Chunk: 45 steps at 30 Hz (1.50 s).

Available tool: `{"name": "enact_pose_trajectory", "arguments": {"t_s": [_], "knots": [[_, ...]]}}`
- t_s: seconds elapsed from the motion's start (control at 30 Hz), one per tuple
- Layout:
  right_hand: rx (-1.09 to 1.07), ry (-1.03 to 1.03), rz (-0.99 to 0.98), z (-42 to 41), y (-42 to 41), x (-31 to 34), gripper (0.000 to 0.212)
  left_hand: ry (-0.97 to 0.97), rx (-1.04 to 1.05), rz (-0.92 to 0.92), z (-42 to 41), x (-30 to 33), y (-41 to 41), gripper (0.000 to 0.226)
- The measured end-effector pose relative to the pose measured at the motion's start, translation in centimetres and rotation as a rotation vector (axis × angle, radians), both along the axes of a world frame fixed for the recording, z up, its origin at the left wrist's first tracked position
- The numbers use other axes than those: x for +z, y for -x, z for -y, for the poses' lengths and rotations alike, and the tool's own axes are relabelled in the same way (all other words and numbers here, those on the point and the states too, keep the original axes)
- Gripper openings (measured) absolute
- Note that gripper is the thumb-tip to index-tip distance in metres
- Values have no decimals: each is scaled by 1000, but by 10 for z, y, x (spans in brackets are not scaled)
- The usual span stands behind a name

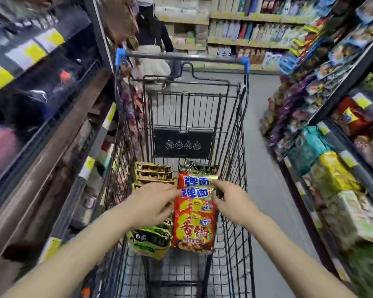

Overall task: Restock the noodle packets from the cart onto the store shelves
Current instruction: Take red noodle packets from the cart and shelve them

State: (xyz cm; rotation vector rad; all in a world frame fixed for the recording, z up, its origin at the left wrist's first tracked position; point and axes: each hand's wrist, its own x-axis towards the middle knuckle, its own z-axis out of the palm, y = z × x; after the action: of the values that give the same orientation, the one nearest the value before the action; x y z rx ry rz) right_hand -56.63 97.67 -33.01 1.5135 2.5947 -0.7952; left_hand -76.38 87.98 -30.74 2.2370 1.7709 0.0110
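A black wire cart point(235, 134) stands in the aisle in front of me with noodle packets in its basket. A red packet point(194, 224) with blue lettering lies on top in the middle. My left hand point(153, 203) reaches in at its left edge, fingers curled toward it. My right hand point(230, 201) pinches its right upper edge. Dark brown and gold packets point(154, 171) are stacked behind my left hand. A green and black packet point(151, 239) lies under my left wrist.
Stocked shelves run along both sides: dark shelves point(52, 100) close on the left, shelves with colourful noodle packs point(332, 168) on the right. A person point(153, 39) stands beyond the cart's blue-capped handle point(181, 58). Grey floor lies to the cart's right.
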Motion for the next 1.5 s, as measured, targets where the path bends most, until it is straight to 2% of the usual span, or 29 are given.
{"name": "enact_pose_trajectory", "arguments": {"t_s": [0.2, 0.3, 0.43, 0.5, 0.57, 0.63, 0.77, 1.03, 1.13, 1.27, 1.5], "knots": [[-173, 143, 84, -4, 15, -123, 42, 41, -1, 50, -15, -83, 7, 43], [-333, 254, 81, -6, 15, -184, 34, 53, -1, 78, -17, -113, 8, 43], [-572, 352, -14, 1, 13, -243, 55, 85, 2, 61, -19, -135, 8, 45], [-681, 420, -63, 8, 14, -252, 48, 82, 22, 64, -18, -142, 8, 46], [-714, 469, -94, 12, 15, -267, 55, 78, 31, 83, -18, -149, 10, 46], [-758, 509, -141, 17, 19, -274, 65, 78, 36, 96, -17, -155, 11, 45], [-887, 480, -144, 23, 23, -283, 55, 86, 45, 116, -16, -163, 14, 43], [-953, 449, -30, 23, 30, -282, 81, 107, 61, 114, -14, -173, 15, 43], [-911, 459, -86, 27, 29, -286, 71, 119, 70, 112, -11, -175, 13, 42], [-873, 453, -133, 33, 28, -277, 38, 147, 95, 163, -9, -177, 13, 40], [-730, 253, -48, 31, 23, -213, 34, 266, 246, 225, -15, -181, 15, 40]]}}
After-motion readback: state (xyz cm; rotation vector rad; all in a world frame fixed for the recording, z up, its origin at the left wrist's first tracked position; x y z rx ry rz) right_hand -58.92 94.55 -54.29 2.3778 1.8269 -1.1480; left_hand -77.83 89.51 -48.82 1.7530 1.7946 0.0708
